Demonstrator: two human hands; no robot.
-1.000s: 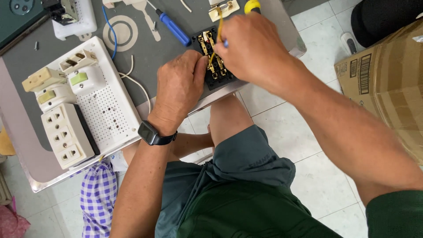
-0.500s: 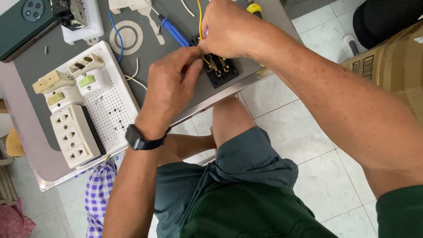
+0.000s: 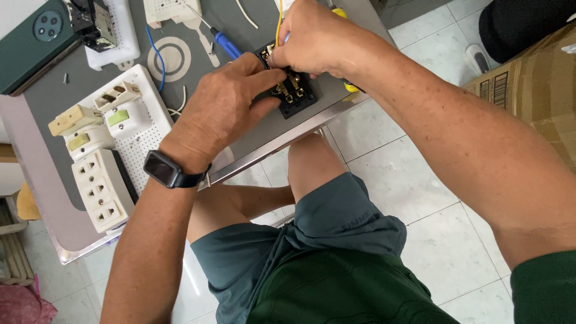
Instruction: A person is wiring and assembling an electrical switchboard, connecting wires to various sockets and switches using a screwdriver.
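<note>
A black socket module with brass terminals lies on the grey table near its front edge. My left hand, with a black watch on the wrist, grips the module's left side. My right hand reaches in from the right and pinches a yellow wire right at the module's top terminals. The wire runs up out of view. A yellow tool handle shows under my right wrist; whether that hand holds it is hidden.
A blue-handled screwdriver lies just behind the module. To the left sit a white perforated board with sockets and a white multi-outlet block. A dark green phone is at the far left corner. A cardboard box stands on the tiled floor at right.
My right hand has come back down from holding the yellow wire above the module to pressing it at the terminals. My left hand stays on the module. The view has shifted slightly.
</note>
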